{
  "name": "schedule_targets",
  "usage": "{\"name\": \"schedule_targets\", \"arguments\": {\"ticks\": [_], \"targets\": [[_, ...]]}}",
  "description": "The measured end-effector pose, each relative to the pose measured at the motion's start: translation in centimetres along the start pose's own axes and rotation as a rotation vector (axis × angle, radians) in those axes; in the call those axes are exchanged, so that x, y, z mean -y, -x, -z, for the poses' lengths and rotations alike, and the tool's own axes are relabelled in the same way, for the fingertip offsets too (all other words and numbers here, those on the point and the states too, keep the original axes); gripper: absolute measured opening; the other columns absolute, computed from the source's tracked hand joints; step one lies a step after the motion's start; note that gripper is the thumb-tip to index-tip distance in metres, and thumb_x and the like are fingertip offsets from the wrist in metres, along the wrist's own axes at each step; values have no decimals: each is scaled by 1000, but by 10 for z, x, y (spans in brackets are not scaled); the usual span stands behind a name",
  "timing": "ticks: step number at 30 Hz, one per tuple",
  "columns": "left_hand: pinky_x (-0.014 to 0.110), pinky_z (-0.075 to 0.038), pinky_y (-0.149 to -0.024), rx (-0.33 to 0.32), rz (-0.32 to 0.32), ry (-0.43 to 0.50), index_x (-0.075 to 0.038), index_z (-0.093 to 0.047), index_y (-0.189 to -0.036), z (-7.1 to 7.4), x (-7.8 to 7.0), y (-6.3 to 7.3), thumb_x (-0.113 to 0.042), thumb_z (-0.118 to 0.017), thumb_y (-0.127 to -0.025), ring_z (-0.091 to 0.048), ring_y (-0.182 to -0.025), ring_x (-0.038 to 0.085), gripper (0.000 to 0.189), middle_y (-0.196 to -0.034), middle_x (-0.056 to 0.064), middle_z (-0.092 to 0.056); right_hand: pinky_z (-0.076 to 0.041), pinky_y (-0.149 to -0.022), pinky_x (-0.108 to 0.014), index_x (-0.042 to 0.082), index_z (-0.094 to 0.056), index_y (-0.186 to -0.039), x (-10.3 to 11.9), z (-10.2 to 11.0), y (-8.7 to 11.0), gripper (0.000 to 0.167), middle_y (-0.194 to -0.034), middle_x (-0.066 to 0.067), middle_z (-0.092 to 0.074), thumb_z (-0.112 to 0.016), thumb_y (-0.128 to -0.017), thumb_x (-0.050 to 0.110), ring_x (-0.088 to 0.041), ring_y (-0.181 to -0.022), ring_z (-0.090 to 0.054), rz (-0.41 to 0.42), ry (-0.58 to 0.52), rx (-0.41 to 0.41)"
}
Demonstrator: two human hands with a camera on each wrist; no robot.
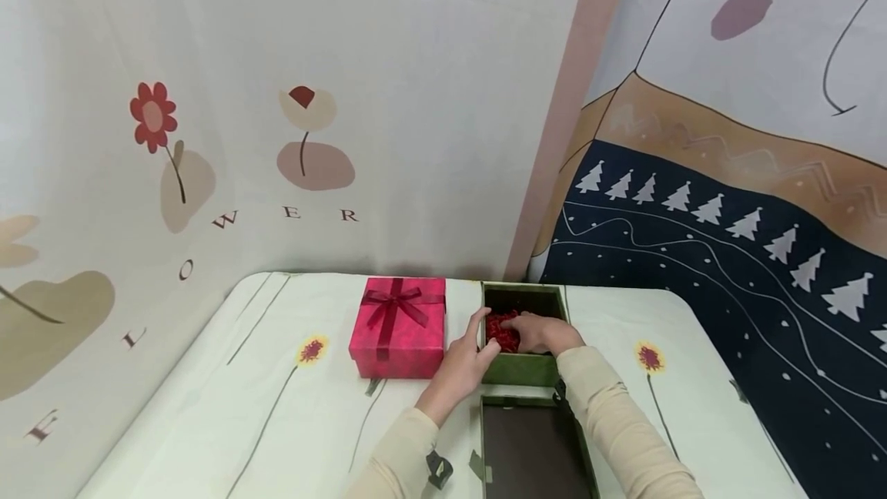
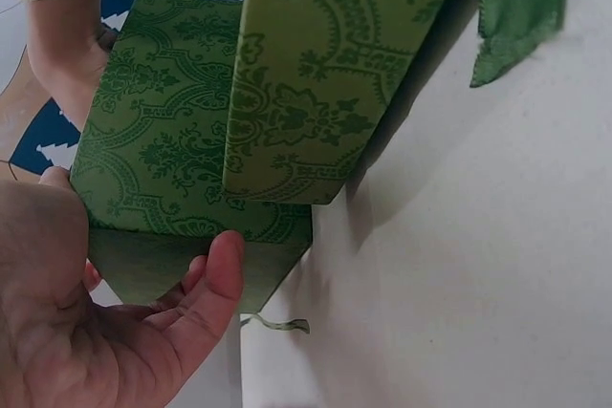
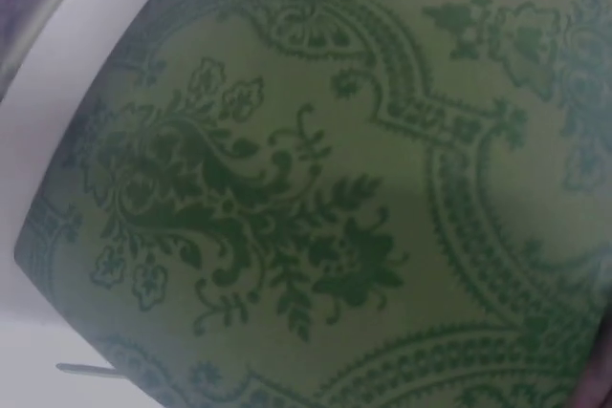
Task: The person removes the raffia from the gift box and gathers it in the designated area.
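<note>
A green patterned gift box (image 1: 520, 368) stands uncovered on the table, with red shredded paper (image 1: 503, 332) inside it. My left hand (image 1: 463, 364) holds the box by its left side, thumb and index finger at the rim. In the left wrist view, the left hand (image 2: 124, 322) lies round the box wall (image 2: 163, 131). My right hand (image 1: 543, 332) reaches into the box and touches the shredded paper; its lower fingers are hidden. The right wrist view is filled by a green patterned surface (image 3: 239, 217). Nearer me lies the dark-lined green box lid (image 1: 533, 445), inside up.
Left of the green box sits a closed pink gift box (image 1: 398, 329) with a dark red ribbon bow. Green ribbon pieces (image 1: 476, 462) lie beside the lid. A printed cloth (image 1: 430, 98) hangs behind the table (image 1: 277, 406), and another hangs at the right.
</note>
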State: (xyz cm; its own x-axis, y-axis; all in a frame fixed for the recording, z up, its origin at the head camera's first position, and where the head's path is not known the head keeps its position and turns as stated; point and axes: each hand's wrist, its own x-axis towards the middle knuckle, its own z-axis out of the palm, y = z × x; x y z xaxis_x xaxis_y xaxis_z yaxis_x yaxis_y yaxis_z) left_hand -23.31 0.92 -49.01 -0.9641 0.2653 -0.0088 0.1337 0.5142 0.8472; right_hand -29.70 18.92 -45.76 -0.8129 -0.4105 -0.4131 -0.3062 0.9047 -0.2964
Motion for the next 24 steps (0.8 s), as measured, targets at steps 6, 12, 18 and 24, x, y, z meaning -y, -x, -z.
{"name": "schedule_targets", "arguments": {"ticks": [6,12,18,24], "targets": [[35,-40,-58,2,-3,-4,-22,-28,-163,0,-1,0,-32,-48,-103,-33,-51,14,64,-57,-2,-38,-53,-87,-41,7,-68,-135,1,-1,2,46,-123,-15,-68,-72,-90,-5,-28,-110,-62,43,27,-79],[34,-39,-57,-4,-5,0,-22,-28,-163,1,-2,1,-33,-48,-103,-31,-51,14,64,-55,-2,-37,-49,-69,-30,12,-76,-102,-3,-5,2,20,-86,-2,-67,-70,-92,-5,-12,-74,-56,69,-15,-163],[33,-37,-55,-4,-6,2,-21,-28,-163,0,-1,1,-33,-47,-103,-30,-49,13,64,-54,-3,-35,-44,-63,-27,15,-72,-85,-5,-9,5,22,-74,3,-61,-71,-92,-6,-9,-64,-51,71,-50,-203],[34,-39,-58,2,-4,-2,-23,-27,-163,1,-1,2,-36,-47,-103,-31,-51,13,65,-55,-3,-36,-51,-69,-32,6,-76,-110,-2,9,9,35,-89,-5,-69,-68,-85,-17,-16,-76,-63,116,-9,-286]]}}
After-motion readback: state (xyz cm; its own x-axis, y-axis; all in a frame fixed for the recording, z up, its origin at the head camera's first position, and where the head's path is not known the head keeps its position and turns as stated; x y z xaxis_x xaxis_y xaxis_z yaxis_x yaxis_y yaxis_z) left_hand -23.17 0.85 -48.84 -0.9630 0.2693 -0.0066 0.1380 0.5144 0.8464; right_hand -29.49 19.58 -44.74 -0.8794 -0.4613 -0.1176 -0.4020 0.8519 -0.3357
